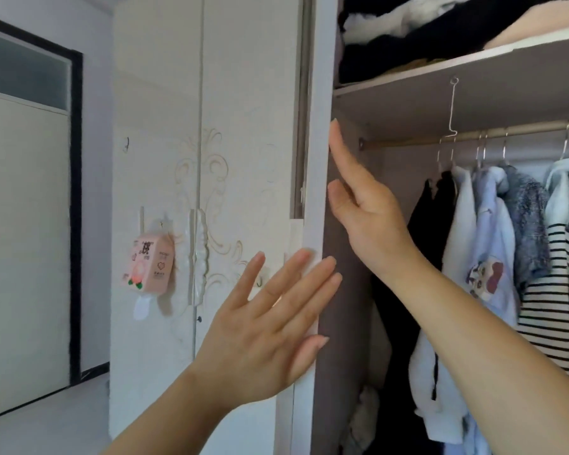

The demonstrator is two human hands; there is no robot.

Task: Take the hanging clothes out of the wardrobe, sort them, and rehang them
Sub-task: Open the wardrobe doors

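The wardrobe stands open on the right, its white door (319, 133) seen edge-on in the middle of the view. Several garments hang from a brass rail (473, 136): a black one (431, 231), a white fleece (459, 244), a pale blue top with a patch (493, 257), a grey fuzzy piece (528, 221) and a black-and-white striped top (549, 290). My left hand (270, 323) is spread flat, fingers against the door's edge. My right hand (365, 205) reaches up with straight fingers just inside the door edge, holding nothing.
Folded black, white and pink items (440, 31) fill the shelf above the rail. The closed cream wardrobe doors (184, 159) on the left carry a pink carton-shaped hanger (150, 264) and ornate handles (199, 254). A dark-framed doorway (30, 192) lies far left.
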